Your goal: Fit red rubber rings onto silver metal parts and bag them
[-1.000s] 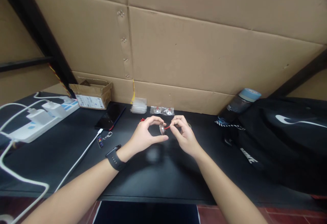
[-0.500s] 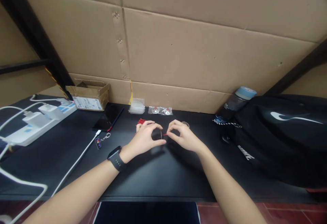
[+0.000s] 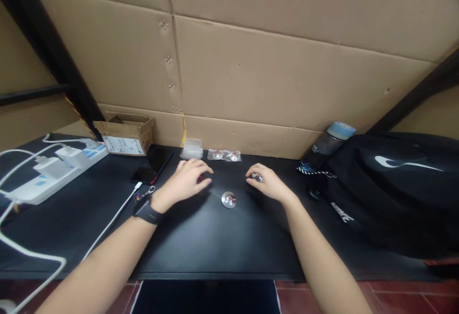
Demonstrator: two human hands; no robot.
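A shiny silver disc point(image 3: 228, 200) with a domed middle and a bit of red cord lies on the black table between my hands. To its left, my left hand point(image 3: 187, 180) is spread low over a red cord bundle point(image 3: 203, 178), thumb and forefinger apart; the hand partly hides the bundle. My right hand point(image 3: 267, 182) is curled round a second shiny silver piece point(image 3: 257, 177), which shows between thumb and fingers. Its full shape is covered. Two clear packets point(image 3: 224, 155) with silver and red pieces lie behind.
Clear plastic bags point(image 3: 192, 148), a phone point(image 3: 152, 165), a cardboard box point(image 3: 125, 135) and a power strip point(image 3: 57, 170) with white cables are on the left. A bottle point(image 3: 328, 144) and a black backpack point(image 3: 390, 194) stand right. Cardboard point(image 3: 268, 75) walls the back.
My hands have moved apart from the middle, where they held a red cord and something thin. The silver disc now shows on the table between them.
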